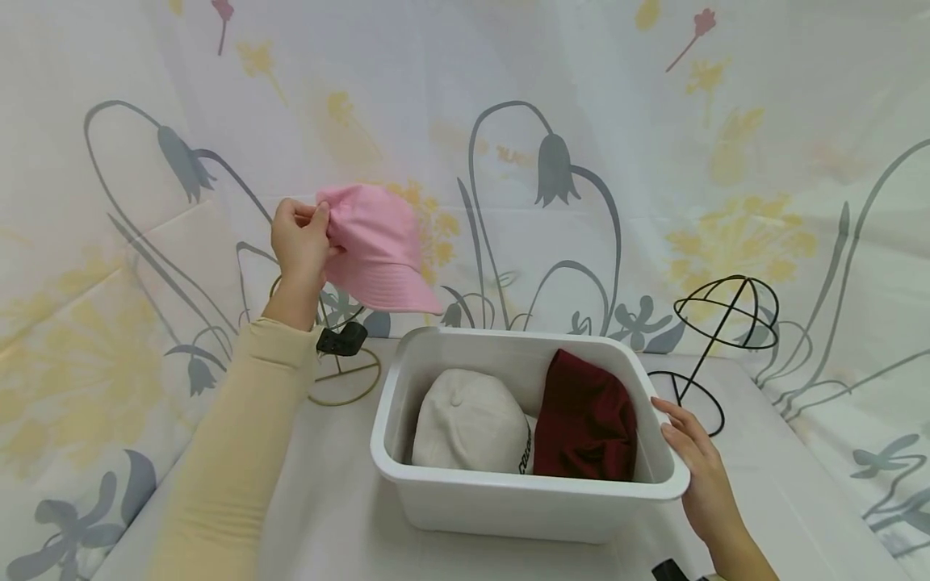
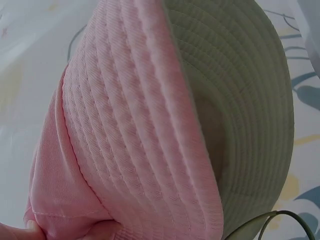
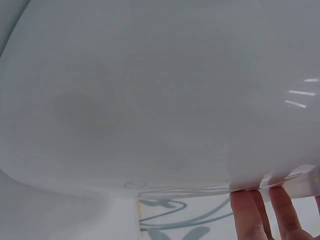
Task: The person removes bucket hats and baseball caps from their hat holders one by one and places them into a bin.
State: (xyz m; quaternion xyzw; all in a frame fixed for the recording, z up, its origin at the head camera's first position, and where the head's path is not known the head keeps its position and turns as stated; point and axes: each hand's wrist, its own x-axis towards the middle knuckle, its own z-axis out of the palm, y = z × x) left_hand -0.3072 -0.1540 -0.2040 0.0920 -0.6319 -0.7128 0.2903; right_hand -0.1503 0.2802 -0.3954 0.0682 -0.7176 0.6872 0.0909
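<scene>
A pink bucket hat is held up left of the bin. My left hand pinches its crown. The left wrist view shows the stitched brim close up, with a green inner side. My right hand rests at the right end of a white plastic bin, its fairly straight fingers touching the rim. Inside the bin, an off-white cap with dark lettering lies on the left and a dark red fabric hat on the right.
A gold wire hat stand stands behind my left forearm, its top mostly hidden by the pink hat. To the bin's right is a black wire hat stand. Flower-printed cloth hangs behind the white table.
</scene>
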